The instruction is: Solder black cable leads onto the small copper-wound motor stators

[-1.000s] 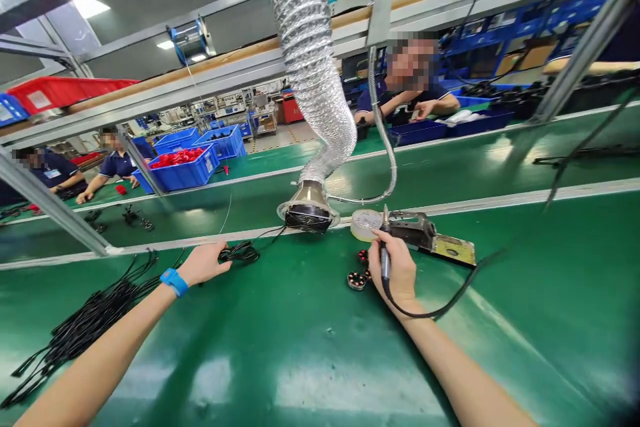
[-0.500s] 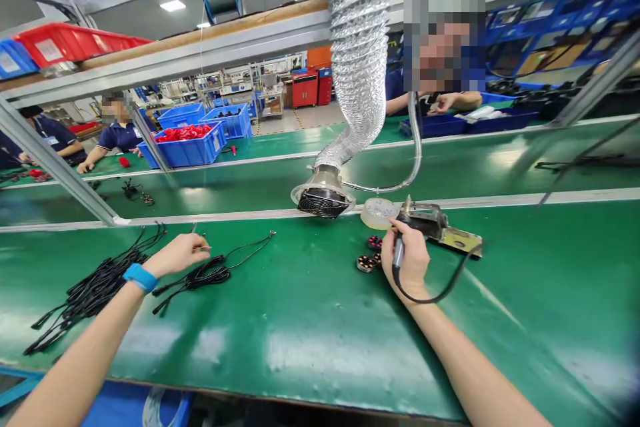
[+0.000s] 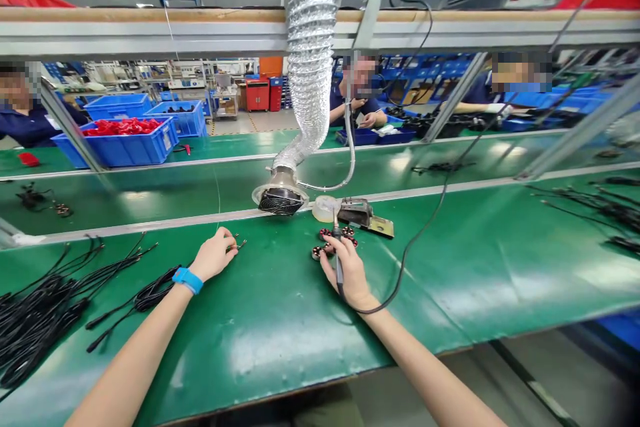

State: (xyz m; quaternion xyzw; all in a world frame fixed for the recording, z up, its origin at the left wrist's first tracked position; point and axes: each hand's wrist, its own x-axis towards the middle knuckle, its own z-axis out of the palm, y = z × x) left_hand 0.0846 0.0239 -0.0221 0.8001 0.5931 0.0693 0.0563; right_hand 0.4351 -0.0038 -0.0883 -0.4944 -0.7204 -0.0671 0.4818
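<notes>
The fingers of my left hand (image 3: 217, 255) are pinched together, with a blue band at the wrist. A thin solder wire (image 3: 219, 203) comes down from a spool to these fingers. Bare cable ends (image 3: 241, 243) poke out just right of the fingertips, and their black cable (image 3: 155, 288) lies coiled by the wrist. In my right hand (image 3: 353, 273) is a soldering iron (image 3: 340, 272), its tip pointing away from me. Small round motor parts with copper windings (image 3: 317, 253) lie at the right fingertips; the hand partly covers them. Behind stands an iron holder (image 3: 357, 212).
A silver exhaust duct (image 3: 310, 80) with a fan hood (image 3: 283, 200) hangs above the bench's back edge. Many black cables (image 3: 40, 320) are heaped at left. The iron's cord loops to the right. Co-workers sit across the bench, near blue bins (image 3: 125, 147).
The view has swung right. My left hand has moved right, over the cable's bare ends. My right hand has drawn the soldering iron nearer, away from the holder and over the motor parts.
</notes>
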